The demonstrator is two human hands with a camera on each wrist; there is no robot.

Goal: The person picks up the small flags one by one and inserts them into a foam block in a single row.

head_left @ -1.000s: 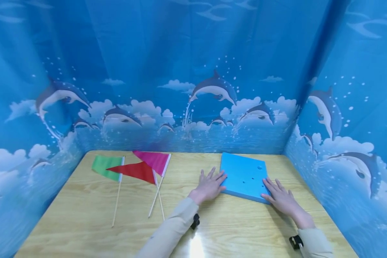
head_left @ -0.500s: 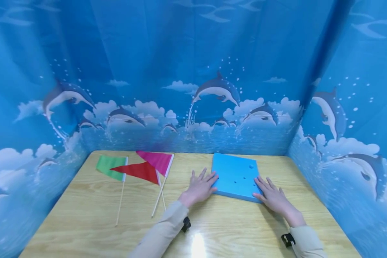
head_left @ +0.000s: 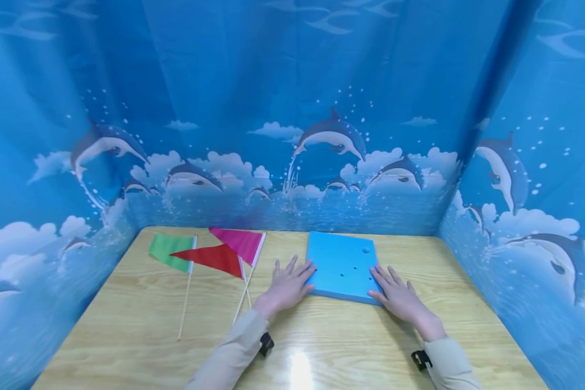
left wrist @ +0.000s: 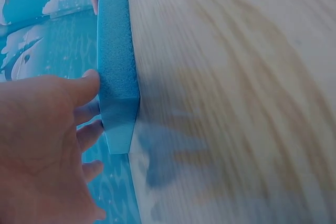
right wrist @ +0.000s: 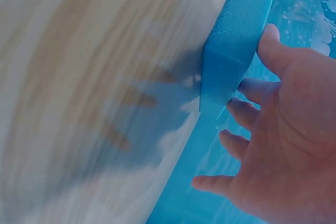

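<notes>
The block (head_left: 335,257) is blue, the table (head_left: 351,346) yellowish with wood grain.

Extends broadly as a pale wood-grain table (head_left: 117,319), catching a bright glare (head_left: 300,371) toward the front. Bears a flat blue foam block (head_left: 333,257) with small holes, right of the middle near the back edge. Carries on the left a green flag (head_left: 164,246), a red flag (head_left: 212,258) and a magenta flag (head_left: 245,244), overlapping, with sticks (head_left: 185,306) pointing frontward.

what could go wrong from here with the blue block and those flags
The blue block might slip if lifted: the left grip and right grip touch it with fairly straight fingers near its front corners. The left sleeve, which looks close to the crossed flag sticks, might brush them.
</notes>
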